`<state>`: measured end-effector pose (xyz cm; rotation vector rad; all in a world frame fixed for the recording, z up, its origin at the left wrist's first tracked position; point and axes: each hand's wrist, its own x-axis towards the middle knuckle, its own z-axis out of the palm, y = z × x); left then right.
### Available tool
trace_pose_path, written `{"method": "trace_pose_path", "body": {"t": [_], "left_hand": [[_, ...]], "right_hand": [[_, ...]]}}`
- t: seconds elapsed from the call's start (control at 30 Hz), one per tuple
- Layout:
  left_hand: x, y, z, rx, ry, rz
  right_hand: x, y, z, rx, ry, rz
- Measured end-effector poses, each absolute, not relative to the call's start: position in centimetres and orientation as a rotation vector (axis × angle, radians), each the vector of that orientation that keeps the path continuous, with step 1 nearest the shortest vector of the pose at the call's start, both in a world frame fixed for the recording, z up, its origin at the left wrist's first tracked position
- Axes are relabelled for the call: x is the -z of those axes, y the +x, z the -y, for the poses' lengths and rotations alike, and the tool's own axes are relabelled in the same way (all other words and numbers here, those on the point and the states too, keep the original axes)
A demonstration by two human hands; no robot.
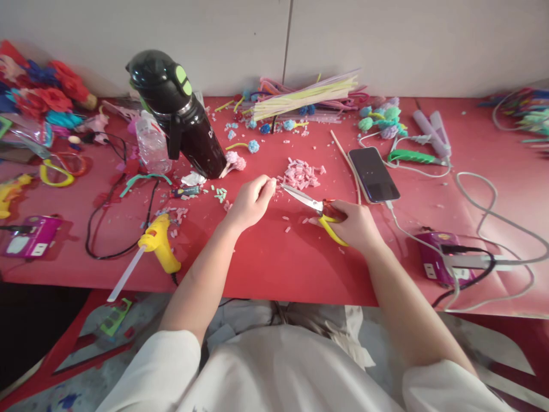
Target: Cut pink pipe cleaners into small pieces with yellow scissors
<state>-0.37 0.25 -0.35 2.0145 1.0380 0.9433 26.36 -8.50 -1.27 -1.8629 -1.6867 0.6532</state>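
In the head view my right hand is closed around the handles of a pair of scissors, one yellow and one reddish. The blades point left toward my left hand, and their tips come close to its fingertips. Thumb and finger of that hand are pinched together; a tiny pale bit shows at their tip, too small to name. Just beyond the blades lies a heap of short pink cut pieces. A few more pink bits are scattered on the red table below.
A black flask stands at left beside a clear plastic bottle. Nearer me lies a yellow glue gun. A phone with a cable is at right, near a purple power box. Fuzzy stems lie along the back.
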Motion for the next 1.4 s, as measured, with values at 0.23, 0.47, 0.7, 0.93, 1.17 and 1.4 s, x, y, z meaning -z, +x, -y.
{"method": "trace_pose_path", "body": {"t": [0.23, 0.47, 0.7, 0.93, 1.17, 1.4], "left_hand": [[0.28, -0.36, -0.16, -0.925, 2.019, -1.029], [0.50, -0.37, -0.26, -0.932, 2.032, -1.034], [0.60, -0.29, -0.33, -0.968, 2.027, -1.024], [0.54, -0.25, -0.22, -0.978, 2.050, -1.029], [0.39, -0.15, -0.14, -0.962, 2.052, -1.030], [0.45, -0.17, -0.15, -0.964, 2.036, -1.029]], "right_hand": [[1.46, 26.42, 8.35, -0.650, -1.864, 1.692], [1.23, 26.40, 8.31, -0.656, -1.887, 1.679], [1.09, 26.30, 8.48, -0.654, -1.875, 1.695], [1.36, 26.42, 8.42, -0.666, -1.872, 1.698], [1.77, 26.47, 8.28, -0.636, -1.885, 1.698], [1.67, 26.51, 8.23, -0.617, -1.863, 1.685]]}}
